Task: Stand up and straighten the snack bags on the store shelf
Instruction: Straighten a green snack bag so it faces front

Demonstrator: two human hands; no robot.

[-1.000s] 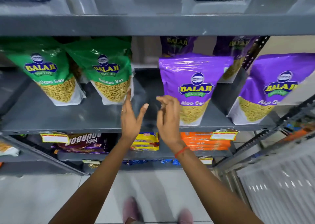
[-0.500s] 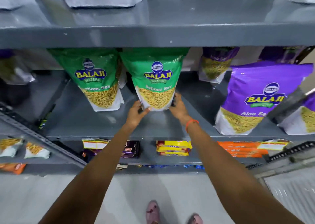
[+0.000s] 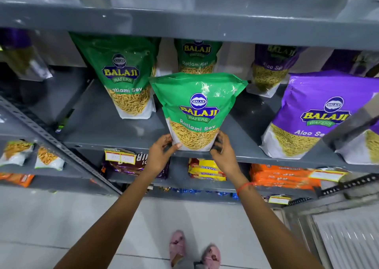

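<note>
A green Ratlami Sev bag [image 3: 196, 111] stands upright at the front edge of the grey middle shelf [image 3: 98, 129]. My left hand [image 3: 159, 157] grips its lower left corner and my right hand [image 3: 222, 155] grips its lower right corner. A second green bag [image 3: 125, 78] stands further back to the left, and a third green bag [image 3: 196, 56] shows behind the held one. Purple Aloo Sev bags [image 3: 313, 115] stand to the right, with another purple bag [image 3: 270, 70] at the back.
The upper shelf [image 3: 184, 20] overhangs the bags' tops. A slotted steel upright [image 3: 51, 141] slants at the left. Flat biscuit packs in yellow [image 3: 207, 170] and orange [image 3: 283, 176] lie on the lower shelf. Small snack packets [image 3: 16, 152] sit lower left. My feet [image 3: 194, 252] are on the tiled floor.
My hands moved from the gap between bags to the right-hand green bag, took it by its bottom corners and drew it forward to the shelf's front edge. The view shifted left.
</note>
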